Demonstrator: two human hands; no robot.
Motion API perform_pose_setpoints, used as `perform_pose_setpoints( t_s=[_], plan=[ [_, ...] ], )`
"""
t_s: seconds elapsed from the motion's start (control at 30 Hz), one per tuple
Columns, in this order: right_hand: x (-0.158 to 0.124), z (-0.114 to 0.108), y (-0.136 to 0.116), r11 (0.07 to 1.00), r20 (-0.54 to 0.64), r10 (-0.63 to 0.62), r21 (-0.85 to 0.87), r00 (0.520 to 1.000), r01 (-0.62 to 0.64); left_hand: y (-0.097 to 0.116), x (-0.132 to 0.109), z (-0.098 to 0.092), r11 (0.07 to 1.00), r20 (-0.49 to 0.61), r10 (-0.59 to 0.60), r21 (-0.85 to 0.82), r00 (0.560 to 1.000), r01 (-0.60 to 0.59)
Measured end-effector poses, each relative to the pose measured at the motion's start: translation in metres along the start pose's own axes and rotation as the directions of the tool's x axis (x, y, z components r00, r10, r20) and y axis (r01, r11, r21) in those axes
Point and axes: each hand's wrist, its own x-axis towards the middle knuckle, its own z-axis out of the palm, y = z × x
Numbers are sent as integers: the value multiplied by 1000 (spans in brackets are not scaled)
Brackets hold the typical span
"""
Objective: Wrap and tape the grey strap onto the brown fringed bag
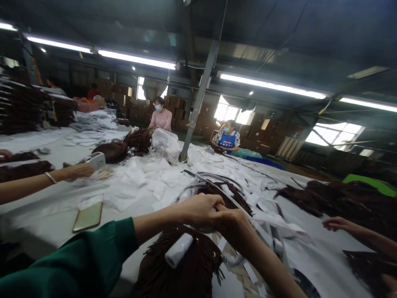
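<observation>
My left hand (198,210) and my right hand (232,223) meet in front of me, fingers closed and pressed together. Whatever they pinch is hidden between them. Just below lies a dark brown fringed bag (173,273) with small brass-coloured eyelets. On top of that bag rests a small white roll (179,250). Beyond my hands, another brown fringed piece (238,196) lies under curved grey cords or straps (214,178). Beige and white paper slips (248,271) are scattered beneath my right forearm.
A phone (88,217) lies left of my green sleeve. A co-worker's hand (79,170) with a bracelet is at the left; another person's hand (336,223) reaches in at right. White paper (139,182) covers much of the table. A metal post (201,99) rises beyond.
</observation>
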Motion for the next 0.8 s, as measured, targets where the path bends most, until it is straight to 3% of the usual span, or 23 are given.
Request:
perform_pose_setpoints(
  t_s=[0.07,0.13,0.23,0.3,0.37,0.43,0.5,0.57,0.67,0.8],
  plan=[
    [1,2,2,984,-36,58,172,998,-51,-2,7,8,993,-100,-28,-119,995,16],
    [1,7,4,921,-49,132,376,990,-104,-7,15,18,939,-194,-129,-338,973,57],
    [-2,18,10,797,-35,198,588,979,-140,-20,23,28,776,-216,-306,-621,927,111],
    [-8,26,17,802,-41,229,573,973,-165,-30,24,30,742,-195,-339,-656,920,135],
    [-14,33,26,881,-22,236,427,972,-204,-38,23,27,839,-132,-274,-518,953,169],
    [-18,38,34,951,33,227,207,973,-229,-41,21,23,956,-1,-188,-229,982,182],
    [-19,39,40,975,69,212,56,975,-216,-40,20,21,988,106,-153,45,983,149],
    [-16,39,42,975,59,216,47,975,-218,-40,23,24,983,109,-137,134,985,122],
    [-11,40,43,939,12,266,224,964,-262,-47,30,38,980,-35,-172,-111,985,167],
    [-15,50,51,891,-62,302,374,951,-258,-74,37,63,777,-162,-368,-594,916,207]
  ],
)
